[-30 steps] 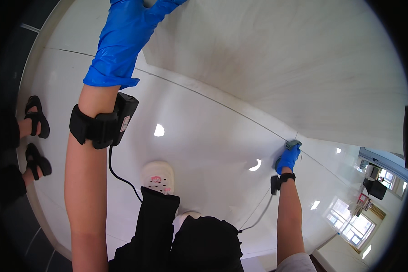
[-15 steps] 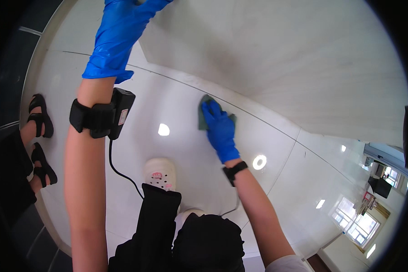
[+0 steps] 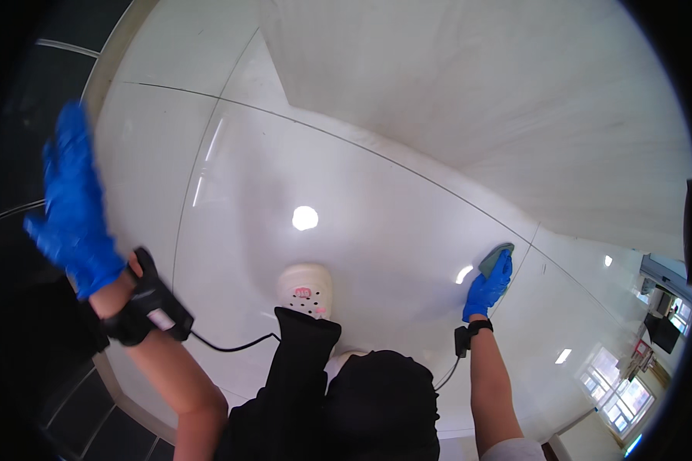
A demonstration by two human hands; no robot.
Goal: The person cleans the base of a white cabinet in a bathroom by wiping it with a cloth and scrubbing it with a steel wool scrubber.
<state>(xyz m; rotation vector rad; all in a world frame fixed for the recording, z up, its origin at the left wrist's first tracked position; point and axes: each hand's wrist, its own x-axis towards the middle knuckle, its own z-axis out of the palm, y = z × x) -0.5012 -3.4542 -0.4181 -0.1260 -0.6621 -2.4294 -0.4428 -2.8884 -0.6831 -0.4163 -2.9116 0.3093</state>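
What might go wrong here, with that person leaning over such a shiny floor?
The glossy floor might be slippery under the white shoe.

The black cable looping between the left wrist's box and the dark trouser leg could snag if the left hand reaches far.

The green cloth could slide out from under the right hand.

Glossy white floor tiles (image 3: 377, 223), parted by thin dark seams, catch bright patches of light (image 3: 305, 218). A broad pale panel (image 3: 484, 100) with faint grey streaks fills the far right. Dark tiles (image 3: 61, 92) with lighter joints line the left; a bright window (image 3: 630, 396) shows at right.
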